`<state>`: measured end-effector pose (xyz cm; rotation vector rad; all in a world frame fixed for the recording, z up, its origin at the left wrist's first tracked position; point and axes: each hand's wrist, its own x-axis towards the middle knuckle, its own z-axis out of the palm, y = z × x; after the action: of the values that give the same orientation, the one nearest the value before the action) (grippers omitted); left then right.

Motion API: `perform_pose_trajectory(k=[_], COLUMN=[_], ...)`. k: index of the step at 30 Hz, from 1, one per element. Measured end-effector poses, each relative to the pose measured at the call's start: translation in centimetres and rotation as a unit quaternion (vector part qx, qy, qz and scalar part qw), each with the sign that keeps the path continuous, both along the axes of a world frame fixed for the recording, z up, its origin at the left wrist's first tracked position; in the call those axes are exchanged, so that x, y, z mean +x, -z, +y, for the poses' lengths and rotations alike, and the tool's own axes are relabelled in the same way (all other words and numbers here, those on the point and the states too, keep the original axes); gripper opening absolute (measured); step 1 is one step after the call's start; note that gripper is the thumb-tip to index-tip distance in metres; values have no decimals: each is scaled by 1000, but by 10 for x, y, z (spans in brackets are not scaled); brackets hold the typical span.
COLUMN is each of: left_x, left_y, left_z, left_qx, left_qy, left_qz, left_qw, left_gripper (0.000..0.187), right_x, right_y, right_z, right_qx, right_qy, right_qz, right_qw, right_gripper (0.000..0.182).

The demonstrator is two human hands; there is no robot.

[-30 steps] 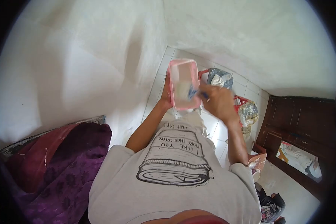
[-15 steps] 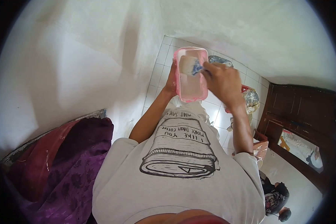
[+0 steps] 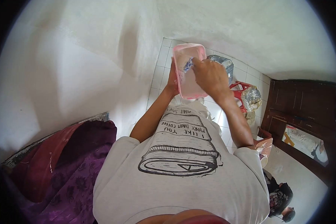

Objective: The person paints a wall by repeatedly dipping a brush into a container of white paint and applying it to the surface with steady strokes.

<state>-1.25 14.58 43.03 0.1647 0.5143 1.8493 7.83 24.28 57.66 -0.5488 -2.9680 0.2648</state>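
Note:
My left hand (image 3: 171, 81) grips the left side of a pink rectangular tub (image 3: 192, 97), its fingers mostly hidden behind the wall. Whitish paint coats the inside of the tub. In my right hand (image 3: 214, 78) is a wide paintbrush (image 3: 186, 64), its handle covered by my closed fingers. The brush has pale bristles and blue smears near its base, and it dips over the upper left part of the tub.
White walls (image 3: 93, 67) meet at a corner ahead, over a white tiled floor (image 3: 156, 71). A grey container (image 3: 224, 63) and a red stool (image 3: 239, 91) stand to the right, near a dark wooden cabinet (image 3: 298, 100). Purple cloth (image 3: 74, 168) lies at left. Another person (image 3: 280, 198) is at lower right.
My right hand has moved left with the paintbrush, which now sits lower against the tub's left side. The tub has shifted slightly up, and more of the red stool shows.

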Motion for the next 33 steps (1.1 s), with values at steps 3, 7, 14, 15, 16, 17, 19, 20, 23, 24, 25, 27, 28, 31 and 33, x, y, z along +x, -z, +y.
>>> perform_pose_trajectory(k=[3, 7, 14, 15, 16, 17, 19, 20, 23, 24, 25, 27, 28, 31, 33], left_x=[-4, -9, -1, -2, -4, -8, -13, -16, -21, -22, -21, -13, -12, -14, -17], left_y=[-11, -28, 11, 11, 10, 9, -19, -22, -2, 4, 9, 9, 7, -16, 10], left_z=[-1, -9, -7, -8, -9, -10, -17, -19, -23, -23, -21, -19, -22, -30, -35], left_qx=[235, 197, -22, -20, 5, 31, 113, 117, 82, 45, 47, -27, -17, 52, 13], left_qy=[70, 92, 10, 9, 6, 4, 17, 31, 29, 17, 13, -4, -10, -11, -35], left_qz=[-158, -97, 82, 82, 30, -20, -10, -4, 12, 23, 24, 90, 57, 20, 9], left_qw=[956, 971, 996, 996, 1000, 999, 993, 993, 996, 999, 999, 996, 998, 998, 999], left_gripper=[90, 89, 86, 86, 87, 87, 88, 86, 84, 83, 83, 81, 82, 84, 84], right_x=[4, 16, -4, -4, -4, -2, 7, 8, 0, -2, -5, -13, -13, -5, -4], right_y=[9, -5, 0, 12, 22, 19, 13, 4, -26, -18, -12, 0, 3, 10, 7], right_z=[-11, -4, 1, -4, -10, -10, -10, -3, 10, 14, 12, 1, -9, -10, -2], right_qx=[-8, -69, -55, -48, -53, -48, -99, -94, -60, -57, -56, -44, -31, -107, -122], right_qy=[-17, -47, 42, 25, 27, 26, -41, -59, -10, -9, -13, -38, -28, -104, -137], right_qz=[-67, -116, -34, -40, -93, -90, -106, -109, -106, -38, -37, -17, -64, -101, -70], right_qw=[998, 990, 997, 998, 994, 994, 989, 988, 992, 998, 998, 998, 997, 984, 981], right_gripper=[11, 17, 21, 21, 22, 22, 21, 22, 23, 22, 22, 21, 21, 21, 21])
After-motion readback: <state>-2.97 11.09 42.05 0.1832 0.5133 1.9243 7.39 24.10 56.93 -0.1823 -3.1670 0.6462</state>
